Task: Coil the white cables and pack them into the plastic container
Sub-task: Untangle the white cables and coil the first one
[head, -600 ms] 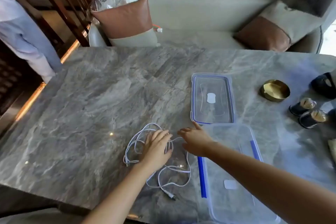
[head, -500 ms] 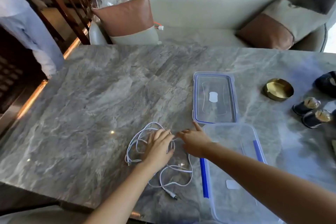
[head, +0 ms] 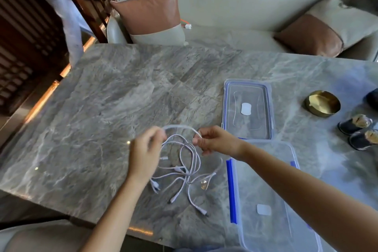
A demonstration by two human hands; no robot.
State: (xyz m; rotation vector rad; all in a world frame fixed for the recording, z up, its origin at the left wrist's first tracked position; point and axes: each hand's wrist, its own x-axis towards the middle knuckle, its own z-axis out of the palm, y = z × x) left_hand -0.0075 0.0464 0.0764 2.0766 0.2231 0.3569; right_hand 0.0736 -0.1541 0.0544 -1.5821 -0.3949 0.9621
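Both hands, left hand (head: 146, 150) and right hand (head: 216, 141), pinch a span of white cable (head: 184, 161) above the counter (head: 122, 98), beside the plastic container (head: 263, 180).

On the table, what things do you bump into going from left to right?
Left hand → white cables → right hand → lid → gold bowl → two small dark cups.

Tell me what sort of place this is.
Probably a home living or lounge area: a marble-topped table stands before a pale sofa with brown-and-cream cushions, and a small brass dish sits on the table.
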